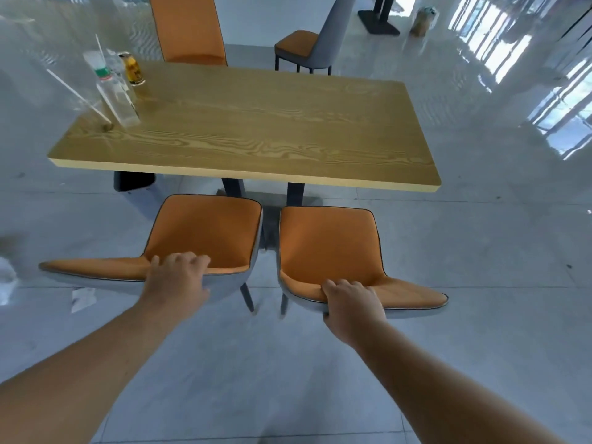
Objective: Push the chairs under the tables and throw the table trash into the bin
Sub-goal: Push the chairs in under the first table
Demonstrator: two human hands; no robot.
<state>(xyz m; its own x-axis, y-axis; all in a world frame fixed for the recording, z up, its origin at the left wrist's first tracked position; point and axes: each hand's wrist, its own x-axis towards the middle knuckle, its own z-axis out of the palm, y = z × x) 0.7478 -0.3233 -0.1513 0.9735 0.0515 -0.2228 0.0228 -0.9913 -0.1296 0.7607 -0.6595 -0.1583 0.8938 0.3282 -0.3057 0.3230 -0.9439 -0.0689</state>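
The left chair (205, 225) and the right chair (330, 241), both orange-seated with grey shells, are set side by side in the lower middle of the frame. They face the table (256, 129), and their seats are seen just below its near edge, not under the top. A narrow gap is left between the two chairs.

The top of the left chair's backrest is gripped by the left hand (179, 277), whose fingers are curled over the rim onto the orange face. The backrest of the right chair is gripped the same way by the right hand (350, 302), with the fingers hooked over the orange side and the thumb tucked against the grey rear.

The table trash is gathered on the far left corner of the tabletop, in the upper left of the frame. A clear plastic bottle (117, 97), a yellow can (134, 69) behind it and a white straw (80, 96) beside it can be made out.

A third orange chair (189, 30) is placed at the far side of the table, at the top of the frame. A grey-backed chair (307, 46) is seen to its right, well apart from the table. A scrap of white paper (82, 298) lies on the floor at the left, below the left chair.
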